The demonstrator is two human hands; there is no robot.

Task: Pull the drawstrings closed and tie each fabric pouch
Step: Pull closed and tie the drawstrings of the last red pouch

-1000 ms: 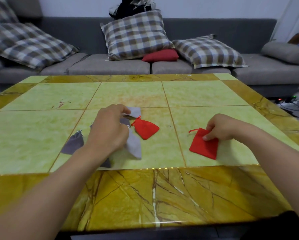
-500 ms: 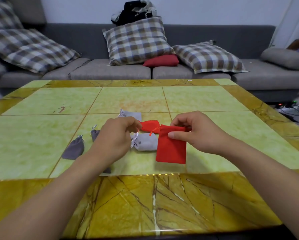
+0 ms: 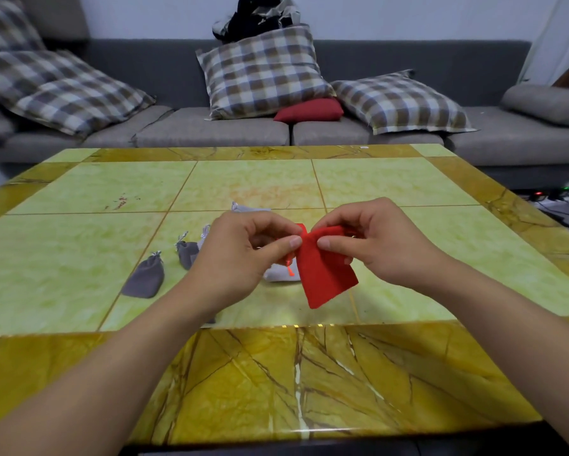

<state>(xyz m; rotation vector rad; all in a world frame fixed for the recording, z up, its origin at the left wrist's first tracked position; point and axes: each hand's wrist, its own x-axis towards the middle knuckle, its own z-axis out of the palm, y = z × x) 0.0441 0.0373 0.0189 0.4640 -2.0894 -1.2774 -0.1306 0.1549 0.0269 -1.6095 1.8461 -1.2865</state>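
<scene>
A red fabric pouch (image 3: 326, 274) hangs above the table between my hands, its mouth at the top. My left hand (image 3: 240, 255) pinches the left corner of the mouth, where a red drawstring (image 3: 288, 264) dangles. My right hand (image 3: 375, 241) grips the right side of the mouth. Two dark grey pouches, one (image 3: 145, 276) at the left and one (image 3: 187, 253) beside it, lie tied on the table. A light grey pouch (image 3: 280, 273) lies partly hidden behind my left hand and the red pouch. Another light grey pouch (image 3: 248, 208) peeks out behind my hands.
The green and yellow marble-patterned table (image 3: 276, 373) stands before a grey sofa (image 3: 210, 130) with checked cushions (image 3: 260, 70) and a small red cushion (image 3: 309, 110). Cables and a power strip (image 3: 559, 199) lie on the floor at the right.
My right hand picked the red pouch up from the right of the table and carried it to the middle. My left hand left the grey pouches and took hold of the red pouch's mouth.
</scene>
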